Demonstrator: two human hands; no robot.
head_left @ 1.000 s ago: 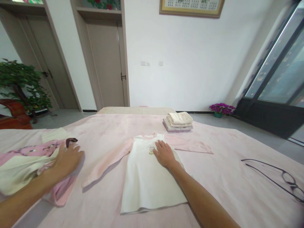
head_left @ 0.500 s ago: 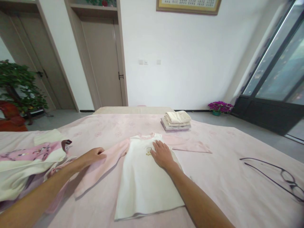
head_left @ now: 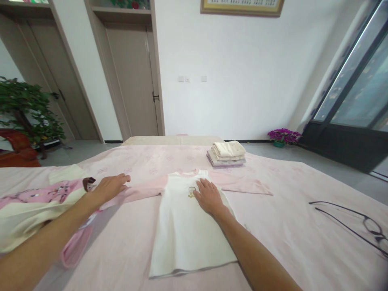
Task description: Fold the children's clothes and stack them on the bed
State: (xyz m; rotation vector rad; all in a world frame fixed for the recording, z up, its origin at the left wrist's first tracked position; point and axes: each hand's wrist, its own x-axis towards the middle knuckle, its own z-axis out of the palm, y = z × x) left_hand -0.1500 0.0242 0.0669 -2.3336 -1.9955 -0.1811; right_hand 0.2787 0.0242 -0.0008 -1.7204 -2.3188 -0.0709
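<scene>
A small shirt with a white body and pink sleeves lies flat on the pink bedspread. My right hand rests flat and open on the shirt's chest, beside a small emblem. My left hand lies on the shirt's left pink sleeve, fingers stretched out along it; the sleeve is spread straight out to the left. The right sleeve lies spread out to the right.
A heap of pink and cream clothes lies at the left. A stack of folded clothes sits at the far side of the bed. Black-framed glasses lie at the right. A plant and doors stand beyond.
My left hand left the clothes heap, reached the shirt's left sleeve and moved it from hanging diagonally down to lying straight out. My right hand stayed on the chest.
</scene>
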